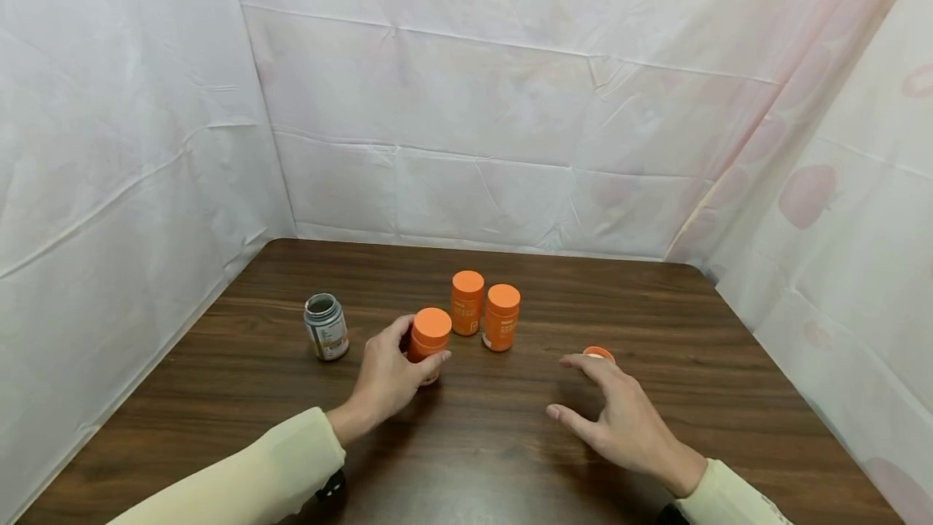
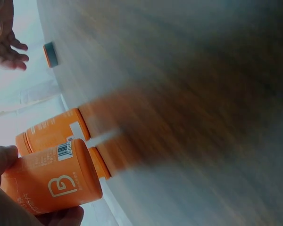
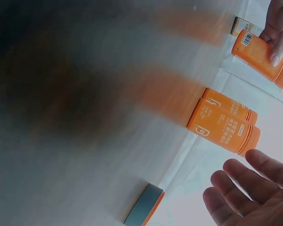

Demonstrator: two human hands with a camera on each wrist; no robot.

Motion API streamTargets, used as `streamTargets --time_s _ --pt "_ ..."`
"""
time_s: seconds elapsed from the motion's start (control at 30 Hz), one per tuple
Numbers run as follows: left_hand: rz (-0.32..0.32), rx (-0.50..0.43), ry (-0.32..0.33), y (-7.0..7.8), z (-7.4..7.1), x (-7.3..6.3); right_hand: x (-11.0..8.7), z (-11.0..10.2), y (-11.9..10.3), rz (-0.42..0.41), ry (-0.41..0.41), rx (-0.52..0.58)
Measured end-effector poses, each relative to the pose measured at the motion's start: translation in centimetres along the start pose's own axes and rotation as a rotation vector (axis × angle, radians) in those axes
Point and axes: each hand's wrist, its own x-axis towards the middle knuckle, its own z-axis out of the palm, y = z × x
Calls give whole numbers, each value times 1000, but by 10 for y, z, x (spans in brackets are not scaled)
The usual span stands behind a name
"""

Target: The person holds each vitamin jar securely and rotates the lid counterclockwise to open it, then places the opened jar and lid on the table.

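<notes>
My left hand (image 1: 389, 367) holds an orange bottle (image 1: 432, 330) with an orange cap, thumb on the near side and fingers round the far side. Its printed side and barcode face the left wrist view, where the orange bottle (image 2: 54, 176) looks tilted. Just behind it, two more orange bottles (image 1: 466, 302) (image 1: 501, 318) stand upright side by side. My right hand (image 1: 619, 416) hovers over the table, fingers apart and holding nothing. Beyond its fingertips lies a small round lid (image 1: 599, 353), partly hidden in the head view; the right wrist view shows the lid (image 3: 145, 205) grey with an orange edge.
An uncapped grey jar (image 1: 326, 329) with a white label stands to the left of my left hand. All of this is on a dark wood table (image 1: 481, 460), with pale sheets (image 1: 474, 104) hanging along its back and sides.
</notes>
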Motion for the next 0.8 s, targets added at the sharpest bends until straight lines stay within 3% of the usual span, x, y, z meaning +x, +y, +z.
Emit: streamTargets --time_s 0.8 --pt "159 -70 -71 15 14 -19 1 3 -8 46 -18 105"
